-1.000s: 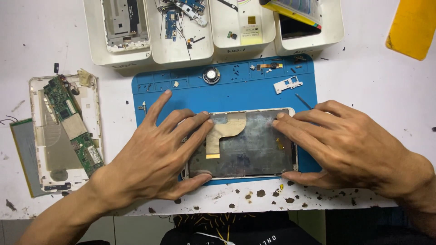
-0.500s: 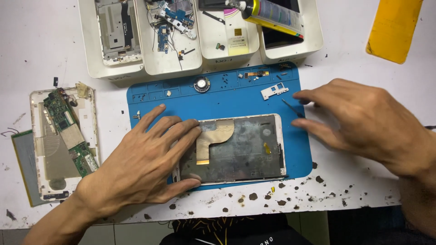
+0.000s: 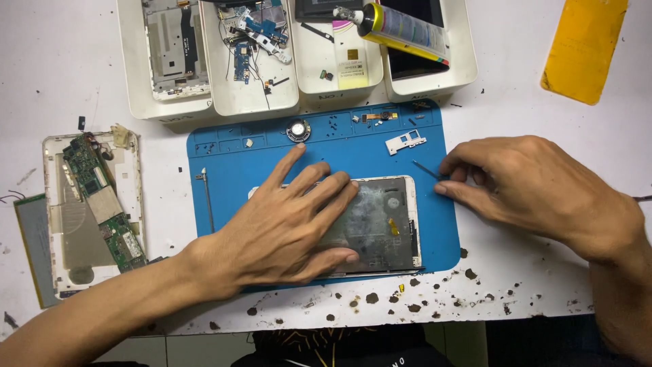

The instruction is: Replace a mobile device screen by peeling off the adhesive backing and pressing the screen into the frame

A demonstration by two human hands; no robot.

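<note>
My left hand (image 3: 285,228) lies flat, fingers spread, pressing on the tablet (image 3: 377,224), which sits on the blue mat (image 3: 224,170) right under my palm. My right hand (image 3: 536,187) rests just right of the tablet, fingertips pinched on a thin tool (image 3: 426,169) at the mat's edge. Left of my left hand lies an opened shell with a green board (image 3: 92,204). Beyond both hands stand white trays (image 3: 176,109) of parts, a glue tube (image 3: 401,27) across them, and a yellow sheet (image 3: 584,47) far right

Far side, white trays (image 3: 435,85) hold loose parts and a glue bottle (image 3: 401,27); an opened tablet (image 3: 92,211) sits left of me, yellow sheet (image 3: 584,47) far right.
</note>
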